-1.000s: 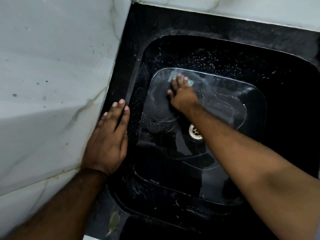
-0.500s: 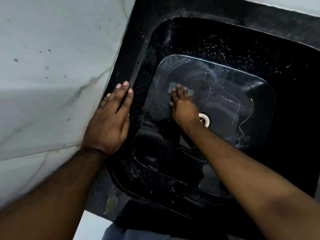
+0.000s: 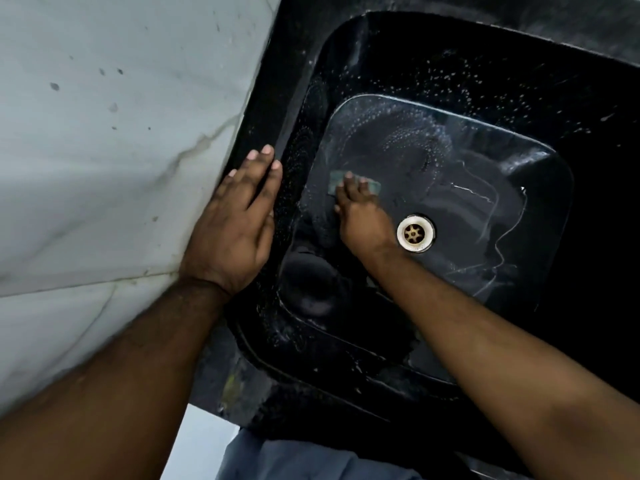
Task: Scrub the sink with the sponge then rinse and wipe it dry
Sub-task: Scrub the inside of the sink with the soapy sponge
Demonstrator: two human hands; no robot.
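A black stone sink [image 3: 519,64] fills the right of the view, its walls and floor wet with soapy streaks and droplets. On the sink floor lies a small green sponge [image 3: 335,180], pressed flat under the fingers of my right hand [image 3: 360,216], left of the round metal drain [image 3: 415,233]. Most of the sponge is hidden by the fingers. My left hand [image 3: 235,223] lies flat, fingers together, on the sink's left rim against the wall and holds nothing.
A white marble-tiled wall [image 3: 114,150] rises along the sink's left side. The sink's front rim [image 3: 242,382] is worn and stained. Below it show blue-grey clothing [image 3: 284,455] and a strip of pale floor.
My right hand has slid the sponge from the far end of the sink floor toward me and to the left, uncovering the drain. My left hand has stayed on the rim.
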